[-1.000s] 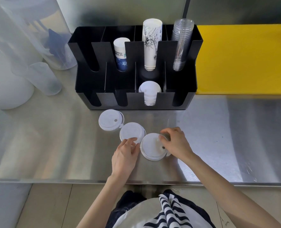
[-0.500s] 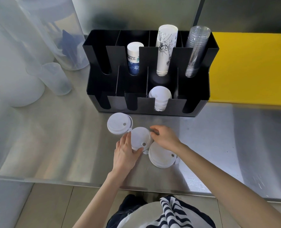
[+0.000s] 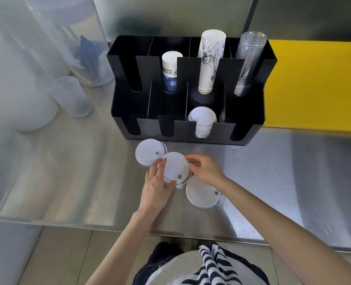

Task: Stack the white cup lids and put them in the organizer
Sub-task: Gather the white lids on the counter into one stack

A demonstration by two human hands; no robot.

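Observation:
Three white cup lids lie on the steel counter in front of the black organizer [image 3: 250, 132]. The middle lid [image 3: 174, 167] is tilted up off the counter, held between my left hand [image 3: 156, 188] on its left rim and my right hand [image 3: 205, 171] on its right rim. A second lid [image 3: 148, 152] lies flat just behind and to the left of it. The third lid [image 3: 201, 195] lies flat to the right, partly under my right wrist. A stack of white lids [image 3: 202, 120] stands in a front compartment of the organizer.
The organizer's back row holds a blue-printed paper cup [image 3: 170, 73], a tall printed cup stack [image 3: 209, 60] and clear plastic cups [image 3: 246, 62]. Translucent containers [image 3: 71, 95] stand at the left. A yellow board [image 3: 318, 83] lies to the right. The counter's front edge [image 3: 67, 222] is close to me.
My right hand left the right-hand lid and joined my left hand on the middle lid, which is now lifted and tilted. The view shifted, so everything sits further right.

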